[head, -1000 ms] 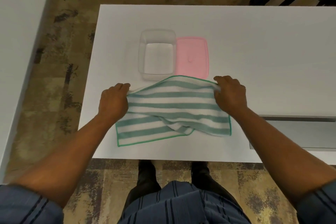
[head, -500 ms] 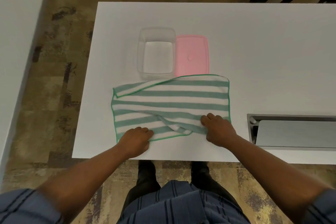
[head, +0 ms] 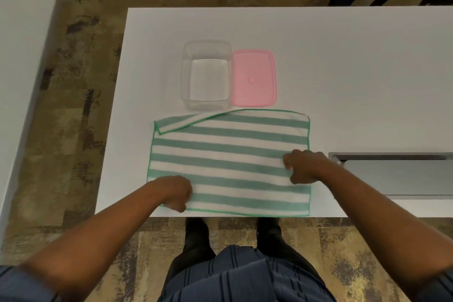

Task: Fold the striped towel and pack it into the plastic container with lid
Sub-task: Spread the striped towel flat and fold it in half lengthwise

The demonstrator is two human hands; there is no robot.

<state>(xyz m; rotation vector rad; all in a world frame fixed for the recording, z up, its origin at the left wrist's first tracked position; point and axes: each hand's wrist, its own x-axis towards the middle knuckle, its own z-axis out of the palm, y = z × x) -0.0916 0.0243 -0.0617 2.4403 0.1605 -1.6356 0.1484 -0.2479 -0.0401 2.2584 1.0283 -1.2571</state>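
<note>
Here, left grip (head: 175,192) curled tight on towel (head: 228,162) near corner; right grip (head: 302,167) likewise pinching its right edge. Beyond both: box (head: 206,76), lid (head: 253,78).

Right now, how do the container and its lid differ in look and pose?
The container is clear and see-through; the lid is opaque pink. The container is deep, standing open side up with nothing in it; the lid lies flat on the table. The container sits left of the lid, close beside it. Both are rounded rectangles just beyond the towel.
</note>
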